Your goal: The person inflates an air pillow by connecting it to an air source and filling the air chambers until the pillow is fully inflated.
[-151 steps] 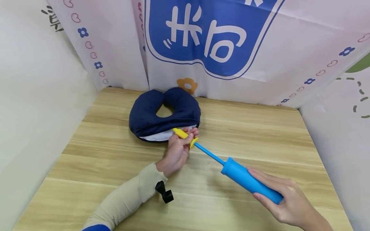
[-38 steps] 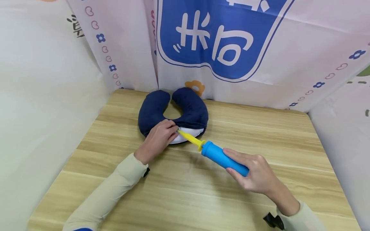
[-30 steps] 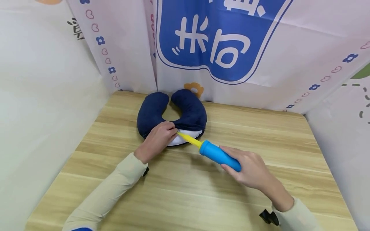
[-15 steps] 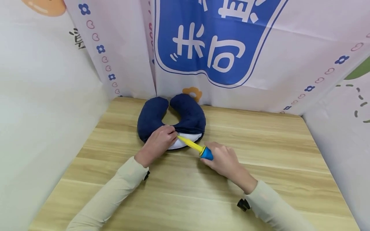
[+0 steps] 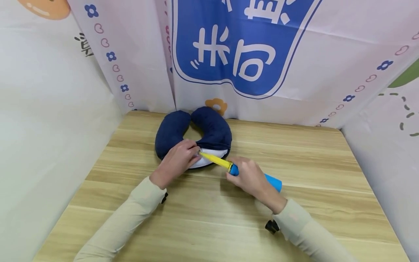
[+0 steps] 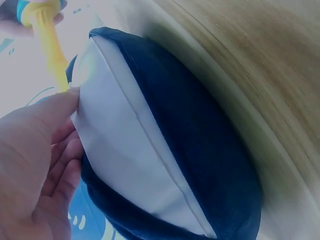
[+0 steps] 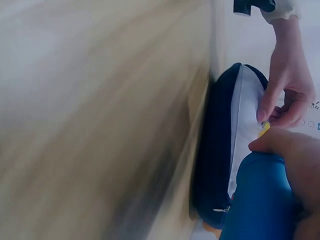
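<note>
A navy U-shaped neck pillow [image 5: 212, 127] lies on the table, its front cover unzipped. White inner lining [image 6: 125, 125] bulges out of the slit. My left hand [image 5: 176, 158] pinches the white lining at its upper edge between thumb and fingers. There the tip of a yellow nozzle [image 5: 214, 159] meets the pinch; its contact with the lining is partly hidden by the fingers. The nozzle belongs to a blue hand pump [image 5: 273, 182]. My right hand [image 5: 252, 182] grips the pump's body just behind the nozzle, and the blue rear end sticks out past the hand.
The wooden table [image 5: 311, 156] extends to both sides and in front of the pillow. A printed white and blue cloth [image 5: 226, 78] hangs behind it, close to the pillow's back. White walls [image 5: 42, 127] flank the table. A zipper pull [image 7: 220, 209] shows at the slit's end.
Five seconds ago the left hand held the yellow nozzle with the pump drawn out; it now pinches the lining. The right hand has moved forward along the pump from its rear towards the nozzle.
</note>
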